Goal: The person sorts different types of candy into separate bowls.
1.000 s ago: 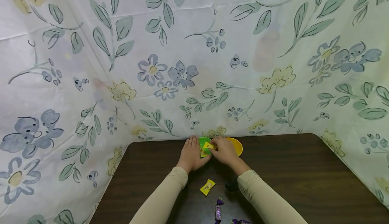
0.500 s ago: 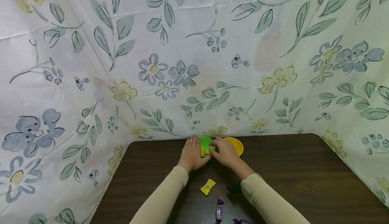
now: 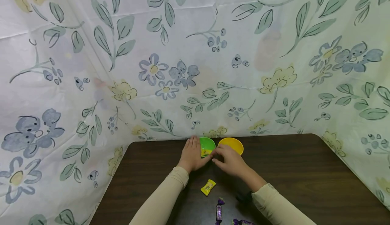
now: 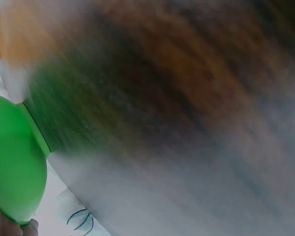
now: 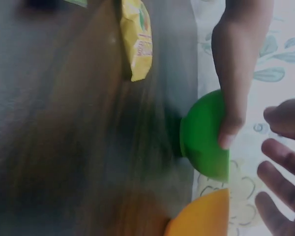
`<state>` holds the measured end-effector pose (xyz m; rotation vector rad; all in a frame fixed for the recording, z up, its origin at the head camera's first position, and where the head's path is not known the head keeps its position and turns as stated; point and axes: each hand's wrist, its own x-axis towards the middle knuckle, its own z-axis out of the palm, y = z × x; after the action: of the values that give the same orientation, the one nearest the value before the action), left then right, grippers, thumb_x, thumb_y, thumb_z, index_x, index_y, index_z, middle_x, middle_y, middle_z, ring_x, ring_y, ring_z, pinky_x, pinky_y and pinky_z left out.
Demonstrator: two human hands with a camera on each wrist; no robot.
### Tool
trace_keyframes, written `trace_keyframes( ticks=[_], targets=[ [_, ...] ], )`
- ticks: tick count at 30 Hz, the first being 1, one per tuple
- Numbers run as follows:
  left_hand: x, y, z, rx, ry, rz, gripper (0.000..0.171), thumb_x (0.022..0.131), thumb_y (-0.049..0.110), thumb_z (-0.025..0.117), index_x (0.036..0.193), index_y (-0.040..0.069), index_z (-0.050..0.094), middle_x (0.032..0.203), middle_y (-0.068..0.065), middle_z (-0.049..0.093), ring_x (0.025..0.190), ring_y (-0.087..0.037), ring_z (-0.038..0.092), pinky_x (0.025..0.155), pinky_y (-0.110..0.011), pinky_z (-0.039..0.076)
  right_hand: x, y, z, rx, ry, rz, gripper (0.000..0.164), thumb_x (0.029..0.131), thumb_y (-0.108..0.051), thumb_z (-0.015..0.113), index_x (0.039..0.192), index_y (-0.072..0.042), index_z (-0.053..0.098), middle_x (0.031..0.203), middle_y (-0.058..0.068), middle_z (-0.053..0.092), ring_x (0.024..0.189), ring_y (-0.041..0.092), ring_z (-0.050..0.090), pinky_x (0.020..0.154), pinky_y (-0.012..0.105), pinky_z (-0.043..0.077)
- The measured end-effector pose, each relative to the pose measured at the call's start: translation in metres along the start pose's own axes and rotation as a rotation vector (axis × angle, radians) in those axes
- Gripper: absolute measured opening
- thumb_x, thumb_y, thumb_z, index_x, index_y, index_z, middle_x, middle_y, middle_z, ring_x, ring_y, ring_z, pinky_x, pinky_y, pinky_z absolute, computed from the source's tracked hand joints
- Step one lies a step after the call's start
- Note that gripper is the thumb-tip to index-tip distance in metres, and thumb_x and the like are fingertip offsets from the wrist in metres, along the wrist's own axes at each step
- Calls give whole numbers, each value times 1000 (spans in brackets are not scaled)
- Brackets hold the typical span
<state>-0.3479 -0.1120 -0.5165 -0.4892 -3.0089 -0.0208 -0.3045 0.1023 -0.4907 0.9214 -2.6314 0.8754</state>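
1. The left grip (image 3: 191, 155) lies along the left side of the green bowl (image 3: 207, 143), its fingers straight and side by side, the thumb pressed to the bowl's near wall.
2. The right grip (image 3: 230, 160) holds nothing; its fingers and thumb stand apart in the right wrist view. It is just beside the green bowl's right edge and in front of the yellow bowl (image 3: 232, 145); whether it touches either bowl I cannot tell.
3. Yellow wrapped candy (image 3: 206, 152) lies inside the green bowl, between the 2 grips; the count cannot be made out.
4. Another yellow sweet (image 3: 208, 187) lies on the tabletop (image 3: 289, 170), nearer the person than both grips. Its wrapper carries small red print, too blurred to read.
5. 2 purple-wrapped sweets lie nearer still, 1 lengthwise (image 3: 219, 212) and 1 crosswise (image 3: 242, 222), the latter cut off by the frame; their lettering is illegible.
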Motion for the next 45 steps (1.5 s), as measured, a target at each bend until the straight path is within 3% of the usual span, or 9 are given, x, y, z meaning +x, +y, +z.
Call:
trace_keyframes(
  ticks=[11, 16, 23, 29, 45],
  targets=[
    [2, 0, 0, -5, 7, -1, 106, 100, 80, 36, 165, -4, 29, 173, -23, 29, 163, -36, 28, 134, -48, 22, -23, 4, 2, 97, -318, -41, 25, 100, -22, 75, 122, -13, 76, 115, -6, 68, 104, 7, 63, 100, 36, 58],
    [0, 0, 2, -21, 11, -1, 106, 100, 79, 36, 165, -4, 29, 173, -23, 30, 162, -36, 29, 134, -48, 23, -30, 5, 10, 136, -410, -57, 27, 98, -20, 76, 125, -15, 74, 120, -8, 66, 110, 5, 62, 104, 35, 57],
    [1, -2, 3, -30, 18, 3, 106, 100, 78, 38, 165, -4, 29, 173, -23, 30, 162, -36, 29, 133, -49, 24, -35, 1, 20, 138, -465, -65, 33, 95, -19, 79, 127, -14, 74, 123, -7, 65, 113, 6, 60, 106, 35, 55],
    [2, -2, 5, -32, 19, 4, 106, 100, 79, 37, 165, -4, 29, 173, -23, 30, 162, -36, 28, 134, -49, 23, -35, -3, 27, 122, -498, -78, 35, 95, -21, 80, 129, -14, 74, 123, -4, 65, 111, 6, 60, 100, 31, 55],
    [2, -2, 6, -37, 15, -2, 106, 99, 80, 36, 165, -3, 29, 173, -23, 30, 162, -36, 28, 134, -50, 23, -27, -14, 36, 99, -533, -75, 24, 94, -18, 80, 119, -17, 79, 117, -8, 63, 96, 0, 56, 88, 23, 55]
  ],
)
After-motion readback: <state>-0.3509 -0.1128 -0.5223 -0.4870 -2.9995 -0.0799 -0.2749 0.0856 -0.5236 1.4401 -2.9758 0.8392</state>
